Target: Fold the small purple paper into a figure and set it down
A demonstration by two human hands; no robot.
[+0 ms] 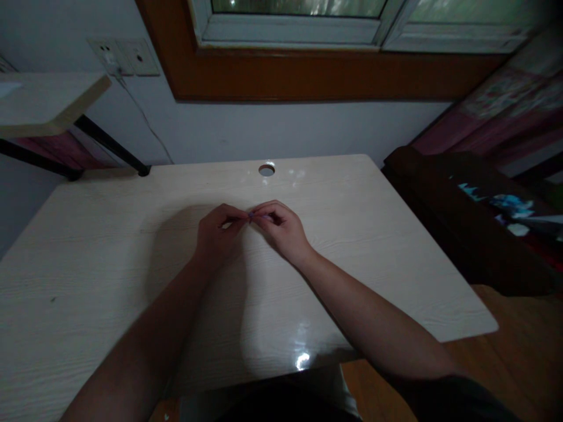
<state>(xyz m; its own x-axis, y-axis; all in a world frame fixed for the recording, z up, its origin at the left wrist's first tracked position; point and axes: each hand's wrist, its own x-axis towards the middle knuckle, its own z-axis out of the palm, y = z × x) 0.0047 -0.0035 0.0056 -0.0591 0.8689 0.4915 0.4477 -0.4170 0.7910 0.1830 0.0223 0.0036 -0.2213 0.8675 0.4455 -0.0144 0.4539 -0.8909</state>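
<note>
My left hand (pixel 220 230) and my right hand (pixel 280 225) meet over the middle of the pale wood-grain desk (pixel 352 234). Both are closed in a pinch, thumb against fingers, with the fingertips nearly touching. Between them is a tiny purplish thing (pixel 251 216), mostly covered by the fingers. Its kind is too small to make out. A bit of the same pale purple shows within my right hand's grip. Shadows of my arms fall across the desk to the left.
A round cable hole (pixel 266 170) is near the desk's back edge. On the left, a raised shelf (pixel 53 105) stands on black legs. A white cord (pixel 145 117) hangs from the wall socket (pixel 109 55). Right of the desk is dark furniture (pixel 440 193) with blue items (pixel 510 205).
</note>
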